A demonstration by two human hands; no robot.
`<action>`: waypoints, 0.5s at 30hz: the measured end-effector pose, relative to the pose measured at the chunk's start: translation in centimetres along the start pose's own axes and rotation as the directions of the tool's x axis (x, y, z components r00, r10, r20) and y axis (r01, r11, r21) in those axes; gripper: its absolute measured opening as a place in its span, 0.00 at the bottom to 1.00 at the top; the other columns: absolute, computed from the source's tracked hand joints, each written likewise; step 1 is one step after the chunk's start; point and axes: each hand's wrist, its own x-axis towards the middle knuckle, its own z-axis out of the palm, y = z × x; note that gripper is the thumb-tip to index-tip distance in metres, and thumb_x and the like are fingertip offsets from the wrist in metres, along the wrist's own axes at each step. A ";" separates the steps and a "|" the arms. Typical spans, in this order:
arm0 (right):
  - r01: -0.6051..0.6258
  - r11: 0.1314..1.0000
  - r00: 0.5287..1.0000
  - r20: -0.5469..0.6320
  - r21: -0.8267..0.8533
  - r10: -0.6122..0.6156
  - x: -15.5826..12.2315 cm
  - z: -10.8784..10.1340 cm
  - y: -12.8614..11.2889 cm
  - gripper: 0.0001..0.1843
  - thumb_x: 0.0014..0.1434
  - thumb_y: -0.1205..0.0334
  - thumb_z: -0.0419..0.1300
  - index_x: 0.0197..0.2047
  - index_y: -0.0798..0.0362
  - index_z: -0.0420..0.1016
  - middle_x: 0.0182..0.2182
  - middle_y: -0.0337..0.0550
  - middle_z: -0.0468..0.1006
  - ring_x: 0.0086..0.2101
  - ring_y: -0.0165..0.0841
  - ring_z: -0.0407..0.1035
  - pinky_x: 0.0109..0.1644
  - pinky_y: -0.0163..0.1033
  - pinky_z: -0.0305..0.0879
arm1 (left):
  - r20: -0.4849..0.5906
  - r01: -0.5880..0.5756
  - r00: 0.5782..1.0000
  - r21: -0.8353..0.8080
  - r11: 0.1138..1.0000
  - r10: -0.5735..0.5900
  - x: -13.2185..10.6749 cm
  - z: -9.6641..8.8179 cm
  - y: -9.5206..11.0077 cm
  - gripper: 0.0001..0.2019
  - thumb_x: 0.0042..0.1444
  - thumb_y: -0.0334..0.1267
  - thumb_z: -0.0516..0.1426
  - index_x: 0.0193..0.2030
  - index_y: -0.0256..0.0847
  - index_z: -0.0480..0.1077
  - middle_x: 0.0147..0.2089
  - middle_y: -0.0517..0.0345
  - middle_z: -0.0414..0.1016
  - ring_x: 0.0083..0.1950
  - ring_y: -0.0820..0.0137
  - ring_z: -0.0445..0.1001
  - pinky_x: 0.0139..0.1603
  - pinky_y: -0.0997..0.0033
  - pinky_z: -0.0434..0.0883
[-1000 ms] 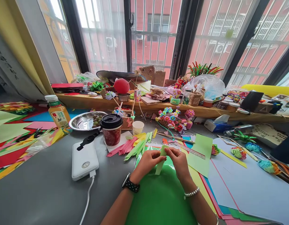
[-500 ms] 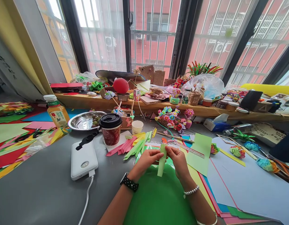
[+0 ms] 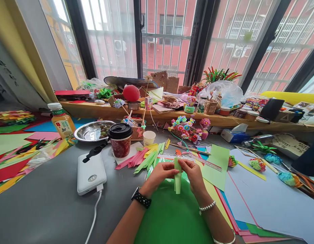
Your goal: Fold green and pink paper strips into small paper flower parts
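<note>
A light green paper strip point(image 3: 177, 183) hangs upright between my hands, folded so that two layers show at its lower end. My left hand point(image 3: 162, 174) pinches it from the left, thumb across the front. At the strip's top right edge, the thumb and fingers of my right hand point(image 3: 192, 172) are closed on the paper. Below both hands lies a shiny green sheet point(image 3: 172, 217). Just beyond my left hand is a pile of folded green strips point(image 3: 149, 161), with pink folded strips point(image 3: 131, 159) beside it.
To the left stand a lidded coffee cup point(image 3: 120, 142), a white power bank point(image 3: 91, 174) with a cable, a metal bowl point(image 3: 82, 132) and a juice bottle point(image 3: 62, 122). Coloured paper sheets point(image 3: 269, 196) and a ruler point(image 3: 208, 163) lie right. A cluttered sill point(image 3: 96, 110) runs behind.
The strip has turned from a slant to nearly vertical, and its lower end has swung right, now showing two layers. Both hands keep hold of it, nearly in place.
</note>
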 end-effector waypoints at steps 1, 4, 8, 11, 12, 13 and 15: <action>0.000 1.000 1.000 0.000 0.001 0.000 0.0 0.0 0.0 0.15 0.43 0.52 0.62 0.28 0.56 0.77 0.25 0.44 0.77 0.28 0.36 0.68 0.34 0.39 0.63 | -0.003 -0.001 1.000 0.002 1.000 0.001 0.0 0.0 -0.1 0.16 0.39 0.41 0.62 0.37 0.36 0.74 0.34 0.52 0.75 0.34 0.68 0.71 0.36 0.72 0.66; -0.001 1.000 1.000 -0.008 0.000 0.001 0.0 0.0 0.0 0.15 0.42 0.52 0.63 0.27 0.55 0.77 0.25 0.44 0.78 0.29 0.36 0.69 0.35 0.40 0.64 | -0.008 -0.011 1.000 0.002 1.000 0.011 0.0 0.0 -0.1 0.16 0.39 0.41 0.63 0.36 0.37 0.74 0.33 0.53 0.75 0.34 0.69 0.71 0.35 0.73 0.66; 0.000 1.000 1.000 -0.013 0.002 0.000 0.0 0.1 -0.1 0.15 0.40 0.51 0.64 0.26 0.55 0.77 0.24 0.43 0.77 0.27 0.36 0.69 0.34 0.40 0.64 | -0.014 -0.010 1.000 -0.002 1.000 0.010 0.1 0.1 0.0 0.16 0.37 0.41 0.63 0.35 0.36 0.74 0.34 0.52 0.75 0.34 0.68 0.71 0.35 0.72 0.66; 0.004 1.000 1.000 -0.015 0.011 -0.004 0.0 0.1 -0.1 0.14 0.41 0.52 0.64 0.25 0.56 0.76 0.22 0.42 0.77 0.26 0.34 0.68 0.33 0.39 0.63 | -0.016 0.013 1.000 -0.015 1.000 -0.013 0.1 0.1 0.1 0.17 0.35 0.41 0.64 0.35 0.36 0.74 0.33 0.52 0.75 0.34 0.67 0.72 0.36 0.71 0.66; 0.004 1.000 1.000 -0.016 0.015 -0.004 0.0 0.1 -0.2 0.14 0.41 0.53 0.64 0.25 0.56 0.76 0.22 0.41 0.76 0.26 0.33 0.67 0.33 0.38 0.63 | -0.016 0.018 1.000 -0.018 1.000 -0.018 0.2 0.1 0.1 0.17 0.34 0.40 0.64 0.35 0.36 0.74 0.33 0.52 0.76 0.33 0.67 0.72 0.36 0.71 0.66; 0.003 1.000 1.000 -0.017 0.020 -0.002 0.0 0.1 -0.2 0.13 0.41 0.53 0.64 0.24 0.56 0.76 0.22 0.41 0.76 0.26 0.33 0.67 0.32 0.38 0.62 | -0.017 0.018 1.000 -0.018 1.000 -0.018 0.2 0.1 0.1 0.17 0.34 0.40 0.64 0.34 0.36 0.74 0.32 0.52 0.76 0.33 0.68 0.72 0.36 0.71 0.66; 0.000 0.999 1.000 -0.011 0.033 0.001 0.0 0.2 -0.2 0.13 0.41 0.53 0.64 0.24 0.56 0.76 0.21 0.41 0.76 0.25 0.32 0.67 0.32 0.37 0.62 | -0.021 0.006 1.000 -0.011 1.000 -0.006 0.2 0.1 0.0 0.16 0.35 0.39 0.64 0.33 0.36 0.74 0.32 0.53 0.76 0.33 0.68 0.72 0.35 0.72 0.66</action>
